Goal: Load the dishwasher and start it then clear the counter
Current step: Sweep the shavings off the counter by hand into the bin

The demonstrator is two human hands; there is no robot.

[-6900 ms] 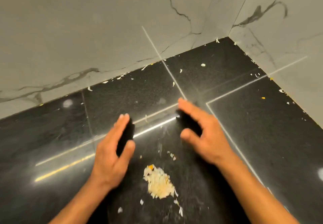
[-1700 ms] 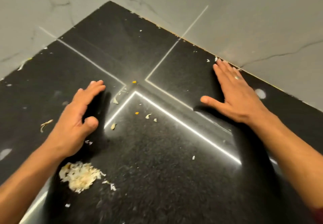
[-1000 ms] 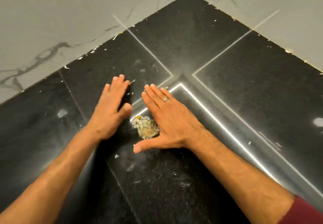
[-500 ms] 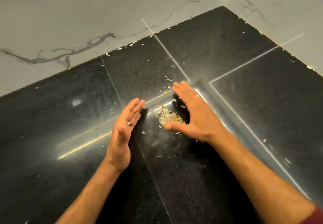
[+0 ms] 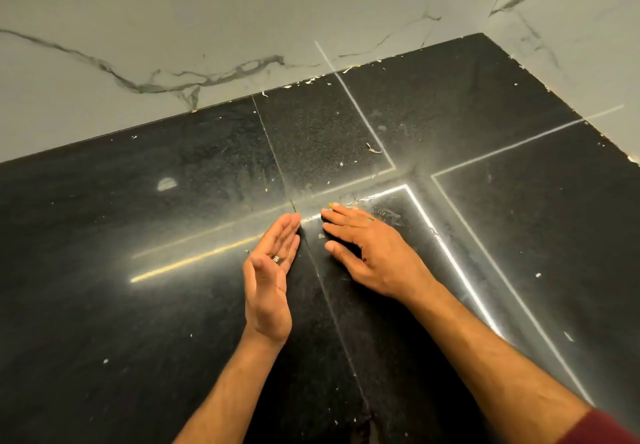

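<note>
A home kitchen, seen at an inside corner of the worktop. The counter is polished black speckled stone laid in slabs with visible seams, meeting at a right angle where two walls join. Both walls are faced with large pale marble-look tiles with grey veining, forming a backsplash directly on the stone. Bright lines on the glossy surface are reflections of strip lights. Small pale food scraps lie scattered over the counter and along the wall joint, consistent with food preparation.
</note>
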